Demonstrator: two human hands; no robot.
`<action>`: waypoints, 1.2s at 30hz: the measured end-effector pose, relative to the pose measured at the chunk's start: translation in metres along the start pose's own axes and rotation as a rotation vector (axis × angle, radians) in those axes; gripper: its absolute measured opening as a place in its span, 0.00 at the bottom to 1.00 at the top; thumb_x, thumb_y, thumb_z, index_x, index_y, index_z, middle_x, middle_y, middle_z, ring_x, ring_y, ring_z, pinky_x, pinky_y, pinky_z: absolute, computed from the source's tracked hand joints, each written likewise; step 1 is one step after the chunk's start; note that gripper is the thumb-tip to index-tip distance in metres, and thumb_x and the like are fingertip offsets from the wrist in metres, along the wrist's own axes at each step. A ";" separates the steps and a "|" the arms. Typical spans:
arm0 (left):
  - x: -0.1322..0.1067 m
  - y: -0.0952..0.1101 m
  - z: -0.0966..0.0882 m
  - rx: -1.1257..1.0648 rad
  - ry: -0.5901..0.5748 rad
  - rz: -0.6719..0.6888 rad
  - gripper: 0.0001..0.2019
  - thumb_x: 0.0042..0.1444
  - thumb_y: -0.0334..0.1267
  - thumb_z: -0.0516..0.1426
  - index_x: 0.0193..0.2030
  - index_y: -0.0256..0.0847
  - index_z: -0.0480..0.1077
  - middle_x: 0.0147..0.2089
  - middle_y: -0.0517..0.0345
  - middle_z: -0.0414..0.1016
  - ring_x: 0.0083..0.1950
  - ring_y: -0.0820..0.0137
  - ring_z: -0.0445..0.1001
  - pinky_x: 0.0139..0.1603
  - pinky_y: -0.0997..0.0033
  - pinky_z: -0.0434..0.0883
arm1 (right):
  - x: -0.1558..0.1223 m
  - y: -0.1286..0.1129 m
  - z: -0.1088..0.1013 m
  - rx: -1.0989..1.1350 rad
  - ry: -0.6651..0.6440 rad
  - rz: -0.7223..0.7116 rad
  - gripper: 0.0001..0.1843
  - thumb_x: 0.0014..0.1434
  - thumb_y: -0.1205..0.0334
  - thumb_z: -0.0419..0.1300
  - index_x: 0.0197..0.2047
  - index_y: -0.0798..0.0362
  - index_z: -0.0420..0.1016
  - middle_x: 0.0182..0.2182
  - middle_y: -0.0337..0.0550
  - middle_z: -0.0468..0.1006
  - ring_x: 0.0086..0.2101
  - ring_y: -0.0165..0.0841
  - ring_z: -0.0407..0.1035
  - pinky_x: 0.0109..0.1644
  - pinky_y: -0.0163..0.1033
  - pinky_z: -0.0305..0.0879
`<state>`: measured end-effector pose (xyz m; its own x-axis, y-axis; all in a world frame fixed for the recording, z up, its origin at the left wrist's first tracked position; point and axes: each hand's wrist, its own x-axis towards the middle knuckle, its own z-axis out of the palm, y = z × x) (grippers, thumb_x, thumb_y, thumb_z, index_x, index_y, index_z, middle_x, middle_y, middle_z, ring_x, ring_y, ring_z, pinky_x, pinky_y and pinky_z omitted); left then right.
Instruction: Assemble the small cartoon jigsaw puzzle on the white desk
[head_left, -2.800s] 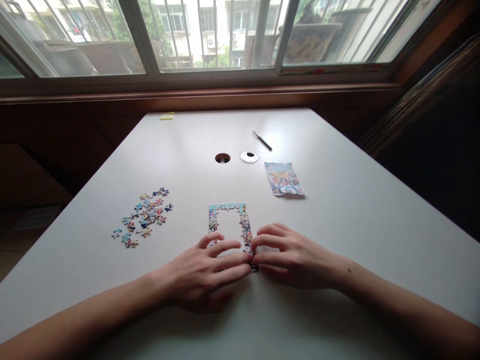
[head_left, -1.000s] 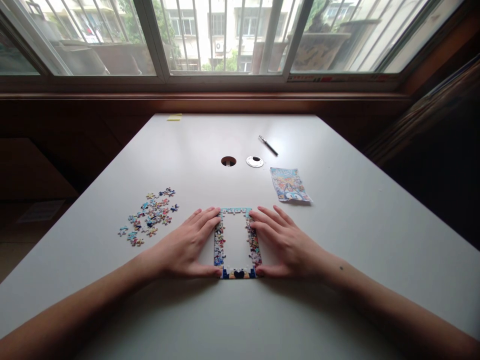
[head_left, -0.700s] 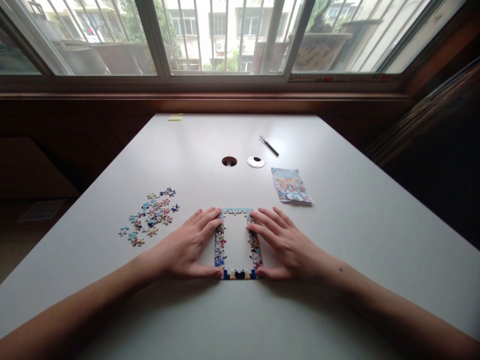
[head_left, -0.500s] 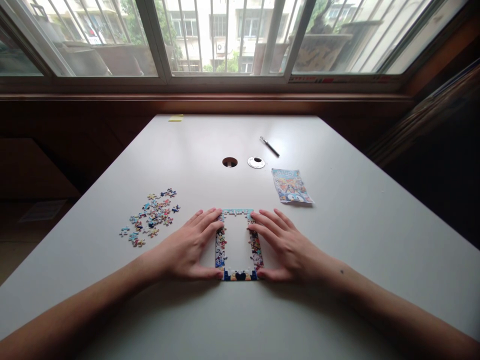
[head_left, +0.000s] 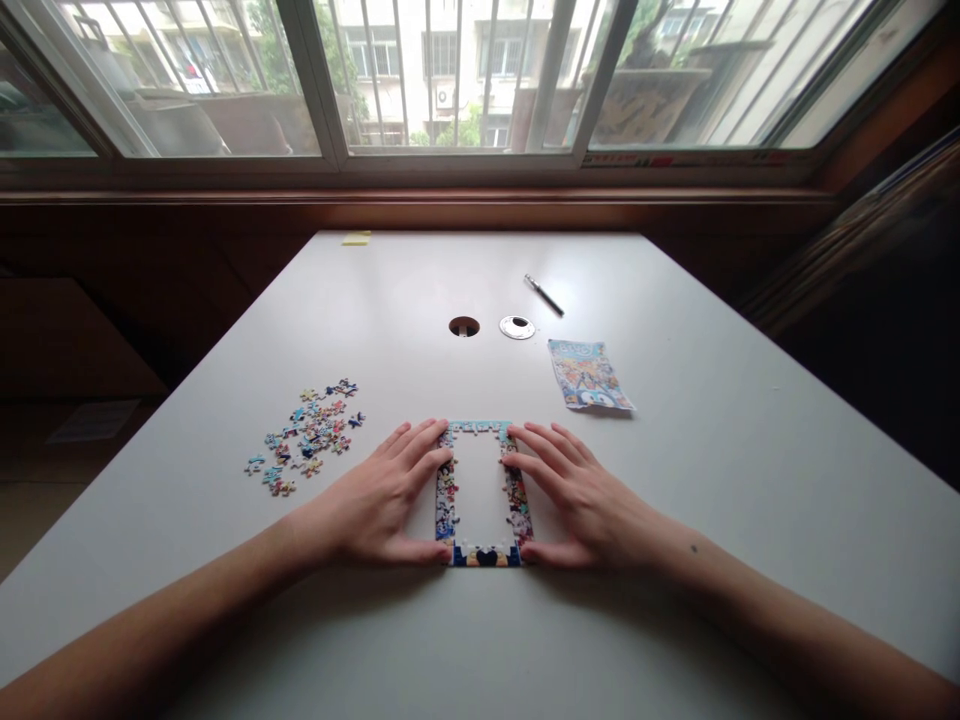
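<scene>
A rectangular border of joined jigsaw puzzle pieces [head_left: 486,557] lies flat in front of me, with bare white table inside it. Along its left side rests my left hand [head_left: 390,495], fingers spread, its fingertips at the upper left corner and its thumb at the lower left one. My right hand [head_left: 581,495] mirrors this on the right side, also spread, with fingertips near the top right corner and thumb by the bottom right. Parts of both side strips are covered by fingertips. Left of my left hand, loose puzzle pieces [head_left: 319,430] lie in a scattered group.
The white table [head_left: 420,640] runs toward the window. Beyond my right hand lies a printed picture sheet [head_left: 591,375]. Farther back are a pen [head_left: 544,295], a round metal cover [head_left: 517,328] and a cable hole [head_left: 464,327]. A yellow sticker [head_left: 356,239] marks the far edge.
The whole view has shifted slightly. Both hands keep the same place against the puzzle border, and the loose pieces lie as before.
</scene>
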<state>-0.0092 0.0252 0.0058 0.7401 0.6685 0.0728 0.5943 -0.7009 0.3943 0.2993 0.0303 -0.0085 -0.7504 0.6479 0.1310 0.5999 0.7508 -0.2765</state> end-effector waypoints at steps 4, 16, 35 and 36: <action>0.000 0.000 0.000 0.026 -0.011 -0.008 0.43 0.51 0.67 0.58 0.66 0.41 0.56 0.75 0.39 0.44 0.75 0.45 0.45 0.74 0.40 0.47 | 0.000 0.000 0.000 -0.007 0.001 -0.001 0.44 0.54 0.34 0.61 0.66 0.50 0.59 0.71 0.53 0.49 0.69 0.53 0.42 0.71 0.63 0.43; 0.000 0.001 -0.001 0.018 -0.021 -0.003 0.42 0.52 0.67 0.57 0.65 0.40 0.55 0.74 0.39 0.46 0.75 0.47 0.44 0.74 0.41 0.46 | 0.000 0.002 0.001 -0.004 -0.029 0.009 0.45 0.54 0.33 0.60 0.67 0.50 0.57 0.70 0.51 0.53 0.69 0.51 0.42 0.71 0.62 0.42; -0.001 0.001 -0.001 -0.016 0.002 0.008 0.41 0.52 0.66 0.58 0.65 0.43 0.56 0.74 0.42 0.48 0.75 0.46 0.46 0.74 0.41 0.47 | -0.001 0.004 0.005 0.016 -0.005 0.018 0.45 0.50 0.36 0.64 0.65 0.49 0.59 0.69 0.51 0.55 0.68 0.53 0.44 0.71 0.62 0.43; -0.001 0.001 -0.001 -0.013 -0.002 0.006 0.41 0.52 0.66 0.58 0.64 0.43 0.56 0.74 0.42 0.48 0.75 0.46 0.46 0.74 0.41 0.47 | -0.001 0.004 0.005 0.016 -0.006 0.020 0.45 0.50 0.37 0.64 0.65 0.50 0.59 0.69 0.51 0.55 0.68 0.53 0.44 0.71 0.62 0.43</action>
<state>-0.0095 0.0245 0.0069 0.7442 0.6639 0.0730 0.5859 -0.7014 0.4060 0.3009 0.0322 -0.0141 -0.7403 0.6616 0.1194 0.6100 0.7357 -0.2942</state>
